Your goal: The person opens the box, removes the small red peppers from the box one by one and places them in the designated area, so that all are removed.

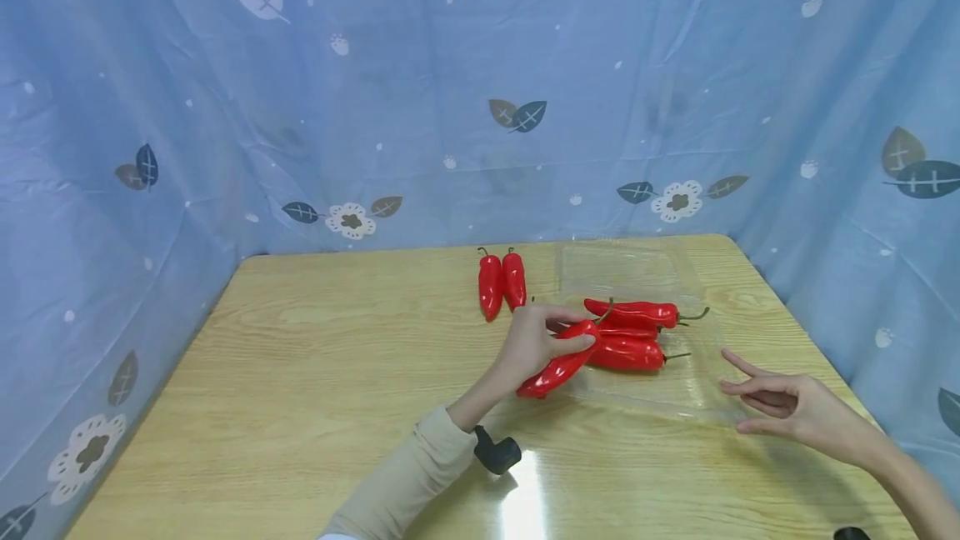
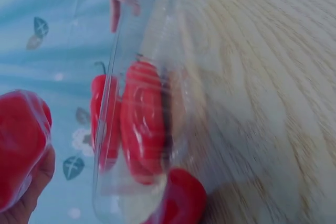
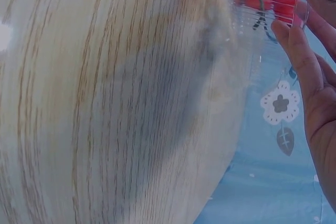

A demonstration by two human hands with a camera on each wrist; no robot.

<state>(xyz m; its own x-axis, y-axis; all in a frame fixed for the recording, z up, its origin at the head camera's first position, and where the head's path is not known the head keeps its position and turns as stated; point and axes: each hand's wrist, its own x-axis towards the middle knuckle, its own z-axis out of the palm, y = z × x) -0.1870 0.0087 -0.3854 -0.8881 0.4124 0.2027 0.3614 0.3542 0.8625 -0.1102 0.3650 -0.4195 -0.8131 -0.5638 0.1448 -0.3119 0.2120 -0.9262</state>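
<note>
My left hand [image 1: 536, 344] grips a red chili pepper [image 1: 558, 367] over the left side of a clear plastic box [image 1: 693, 373]. The pepper slants, its stem end up and to the right. Inside the box lie red peppers [image 1: 626, 352], side by side, with stems toward the right. In the left wrist view, another red pepper [image 2: 181, 200] shows at the bottom; how it is supported is hidden. My right hand [image 1: 806, 415] is at the box's right end, fingers loosely extended close to the wall. Whether the fingertips touch it, I cannot tell.
Two red peppers [image 1: 491, 286] lie on the wooden table [image 1: 337, 340] behind my left hand. The box's clear lid [image 1: 618, 269] lies folded back toward the rear edge. A blue patterned curtain [image 1: 450, 65] surrounds the back and sides. A black wrist device [image 1: 495, 450] is at my left wrist.
</note>
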